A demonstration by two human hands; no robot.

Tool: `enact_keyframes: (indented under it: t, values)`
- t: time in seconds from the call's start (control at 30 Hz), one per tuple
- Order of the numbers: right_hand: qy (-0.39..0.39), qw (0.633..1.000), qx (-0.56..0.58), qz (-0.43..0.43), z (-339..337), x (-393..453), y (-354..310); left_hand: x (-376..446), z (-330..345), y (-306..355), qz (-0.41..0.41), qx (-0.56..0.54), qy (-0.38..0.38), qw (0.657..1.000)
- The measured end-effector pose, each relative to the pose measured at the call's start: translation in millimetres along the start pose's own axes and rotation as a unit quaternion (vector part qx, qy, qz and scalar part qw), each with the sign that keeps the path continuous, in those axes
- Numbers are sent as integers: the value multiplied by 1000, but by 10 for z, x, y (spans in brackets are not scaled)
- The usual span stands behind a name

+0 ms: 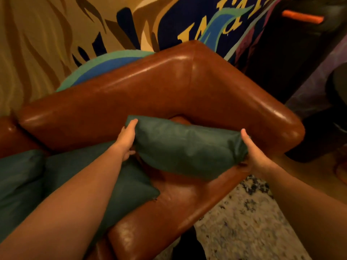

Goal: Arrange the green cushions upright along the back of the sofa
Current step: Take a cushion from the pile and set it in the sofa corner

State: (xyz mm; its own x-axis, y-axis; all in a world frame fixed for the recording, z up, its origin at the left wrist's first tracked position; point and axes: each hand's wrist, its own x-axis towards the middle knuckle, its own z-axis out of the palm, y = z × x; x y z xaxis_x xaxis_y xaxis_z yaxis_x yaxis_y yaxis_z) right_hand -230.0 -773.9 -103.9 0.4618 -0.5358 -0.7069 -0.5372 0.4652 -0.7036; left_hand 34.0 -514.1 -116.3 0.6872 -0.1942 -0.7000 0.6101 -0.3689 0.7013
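Note:
A green cushion (pixel 187 147) hangs above the corner seat of a brown leather sofa (pixel 150 87), held at both ends. My left hand (pixel 127 139) grips its left end and my right hand (pixel 255 154) grips its right end. The cushion lies lengthwise just in front of the sofa's back corner. A second green cushion (pixel 124 188) lies flat on the seat under my left arm. A third green cushion (pixel 18 177) rests at the left, against the sofa back.
The sofa's armrest (pixel 262 113) runs down the right side. A speckled rug (pixel 247 218) covers the floor at lower right. A painted wall (pixel 169 21) rises behind the sofa. Dark furniture with an orange handle (pixel 302 16) stands at upper right.

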Motion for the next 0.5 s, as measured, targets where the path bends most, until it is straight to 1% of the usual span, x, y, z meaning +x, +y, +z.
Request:
enact_keyframes:
  t: [0.03,0.1,0.17,0.2,0.27,0.33,0.4,0.5]
  values:
    - [31,999,-2,11,-29,67,49,22,45,-59,8,10,13,1000]
    - [119,993,-9,-16,-89,202,88,33,108,-61,37,23,56,997]
    - [199,975,-74,-57,-107,259,36,64,110,18,40,46,86,994]
    - [223,967,-103,-72,-109,243,-15,87,82,61,42,64,97,992]
    - [245,954,-148,-92,-124,233,-110,159,-5,118,59,110,124,984]
    - [253,945,-187,-90,-185,255,-168,187,-68,175,95,176,151,968]
    - [259,942,-198,-84,-237,255,-244,166,-60,247,119,229,161,952]
    - [249,942,-210,-75,-292,246,-343,157,-6,337,124,212,177,953]
